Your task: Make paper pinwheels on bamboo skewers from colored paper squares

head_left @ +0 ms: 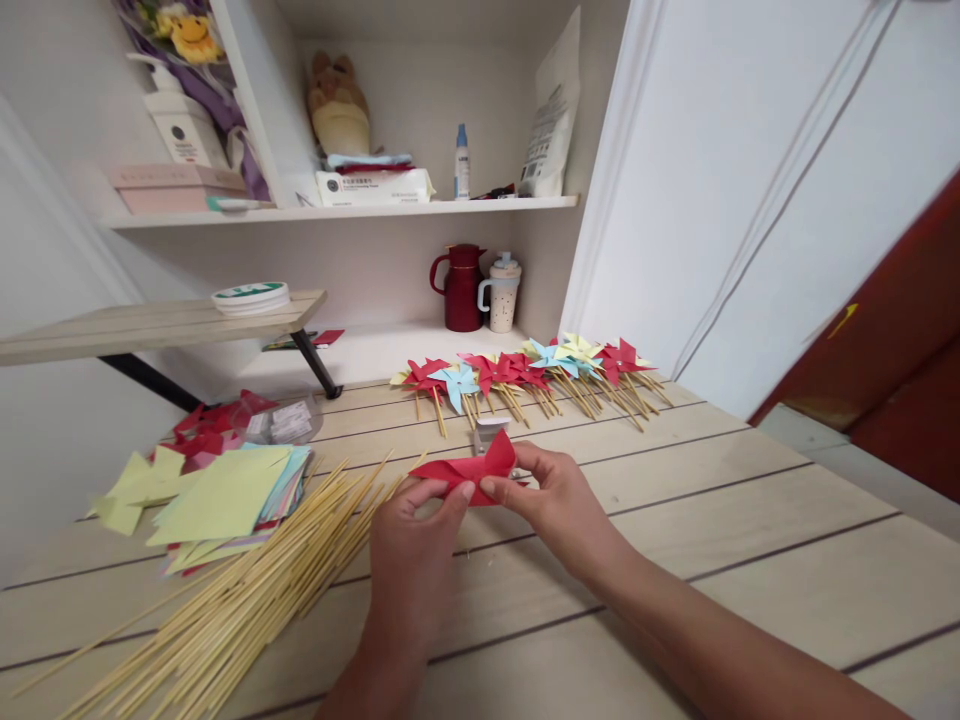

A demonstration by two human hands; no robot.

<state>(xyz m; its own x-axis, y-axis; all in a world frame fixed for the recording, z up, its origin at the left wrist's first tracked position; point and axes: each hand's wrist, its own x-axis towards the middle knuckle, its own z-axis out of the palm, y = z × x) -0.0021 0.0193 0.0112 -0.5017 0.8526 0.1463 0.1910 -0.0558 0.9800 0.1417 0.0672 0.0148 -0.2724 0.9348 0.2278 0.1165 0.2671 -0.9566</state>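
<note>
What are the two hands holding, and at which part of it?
Both hold one folded red paper piece. The left hand pinches its lower left edge; the right hand pinches its middle-right part, above the wooden table.

No wording can be read anywhere. The white tissue pack (pixel 373 187) on the shelf, upper middle of the frame, bears a dark round mark and a line of print too small to make out, and the white pump bottle (pixel 182 125) at upper left carries a like round mark. The white bag (pixel 551 110) right of them shows blurred lines of print.
</note>
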